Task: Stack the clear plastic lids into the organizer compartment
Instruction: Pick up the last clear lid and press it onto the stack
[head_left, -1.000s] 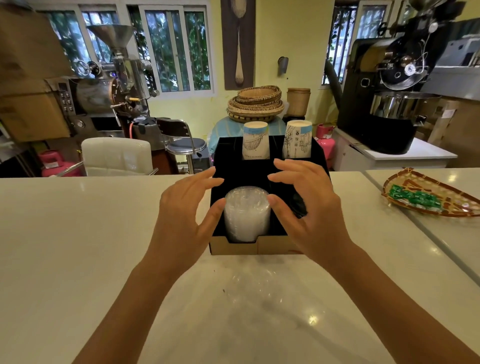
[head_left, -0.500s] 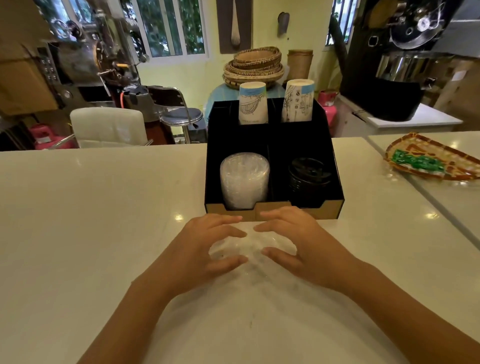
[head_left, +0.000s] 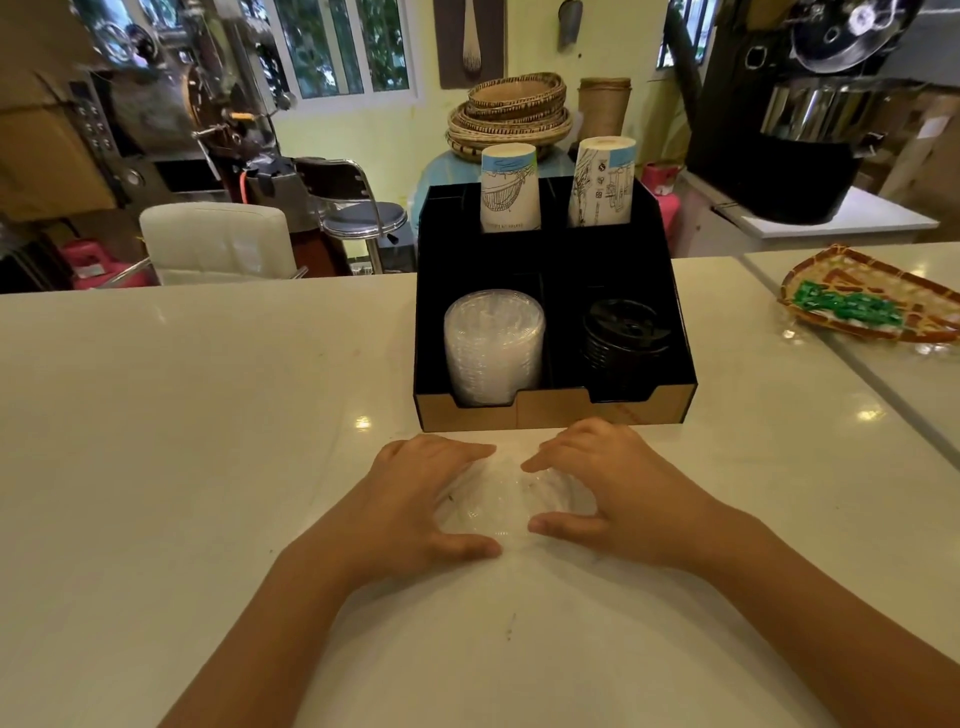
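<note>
A black organizer (head_left: 553, 413) with a tan front wall stands on the white counter. Its front left compartment holds a tall stack of clear plastic lids (head_left: 493, 345). Just in front of the organizer, more clear lids (head_left: 506, 501) lie on the counter between my hands. My left hand (head_left: 423, 506) cups them from the left and my right hand (head_left: 615, 493) from the right, fingers and thumbs curled around their edges. How many lids lie there is hard to tell.
Black lids (head_left: 623, 332) fill the front right compartment. Two paper cup stacks (head_left: 509, 187) (head_left: 602, 182) stand upside down in the back compartments. A woven tray (head_left: 872, 301) with green packets lies at the right. A seam in the counter runs diagonally on the right.
My hands left the stack in the organizer and came down to the counter in front of it. They have since closed around the loose clear lids there.
</note>
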